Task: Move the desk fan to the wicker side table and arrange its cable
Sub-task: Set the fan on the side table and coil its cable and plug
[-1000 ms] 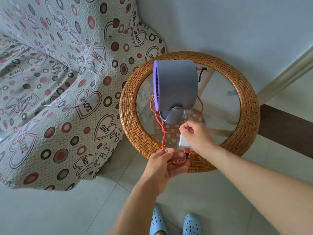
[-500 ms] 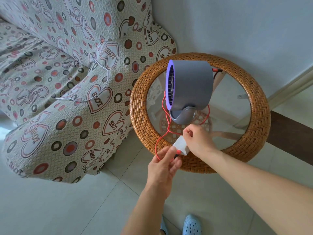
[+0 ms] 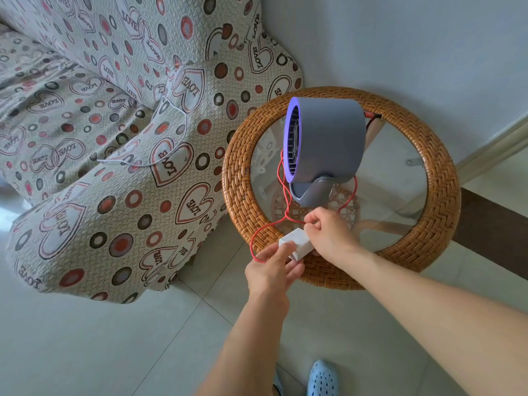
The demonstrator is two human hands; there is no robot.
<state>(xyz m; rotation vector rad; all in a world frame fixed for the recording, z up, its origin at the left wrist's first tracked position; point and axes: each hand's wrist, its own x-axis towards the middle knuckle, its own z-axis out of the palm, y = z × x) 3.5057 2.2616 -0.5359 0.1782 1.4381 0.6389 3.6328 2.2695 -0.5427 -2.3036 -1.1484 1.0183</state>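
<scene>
While the desk fan [image 3: 325, 147] stands on the wicker side table [image 3: 428, 178], both hands pinch the white adapter [image 3: 295, 242]: left hand [image 3: 273, 267] apparently underneath, right hand [image 3: 328, 238] atop. Its thin red cable [image 3: 283, 181] looks limp, easily snagged; hold the rigid adapter.

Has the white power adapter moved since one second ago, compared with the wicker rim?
Yes. The white power adapter tilted, its left end coming out past the wicker rim.

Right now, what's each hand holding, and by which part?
Both hold the white rectangular power adapter: left hand at its near end, also touching the thin red cable; right hand at its far end.
</scene>
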